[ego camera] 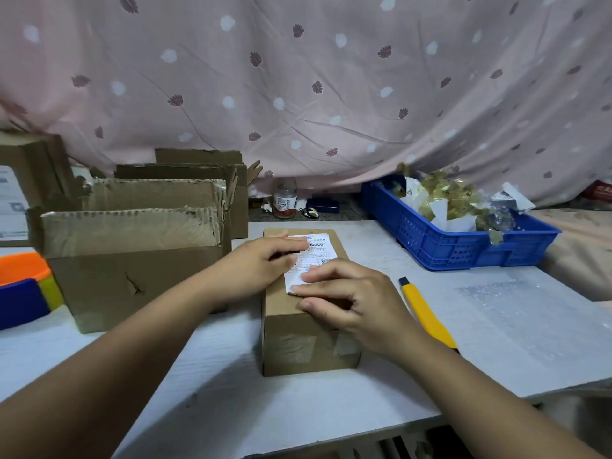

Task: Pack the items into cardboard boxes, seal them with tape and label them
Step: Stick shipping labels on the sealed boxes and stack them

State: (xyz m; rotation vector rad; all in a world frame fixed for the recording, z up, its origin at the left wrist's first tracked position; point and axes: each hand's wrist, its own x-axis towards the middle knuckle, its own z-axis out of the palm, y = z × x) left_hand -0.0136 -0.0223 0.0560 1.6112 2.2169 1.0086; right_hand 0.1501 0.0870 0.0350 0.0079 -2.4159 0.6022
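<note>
— The box?
— Brown cardboard box [298, 339], taped, beneath the fingers, on a pale table [496, 342].
— Fingers?
— On the left hand [261, 260], straight, together, flat on the white paper label [319, 251]; on the right hand [351, 303], slightly apart, pressing its near edge.

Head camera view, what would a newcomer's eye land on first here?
The left hand and right hand press a white shipping label onto a taped small cardboard box at the centre of the table. A blue plastic crate of wrapped items sits back right, a yellow utility knife lies right of the box, and a pink leaf-print curtain hangs behind.
</note>
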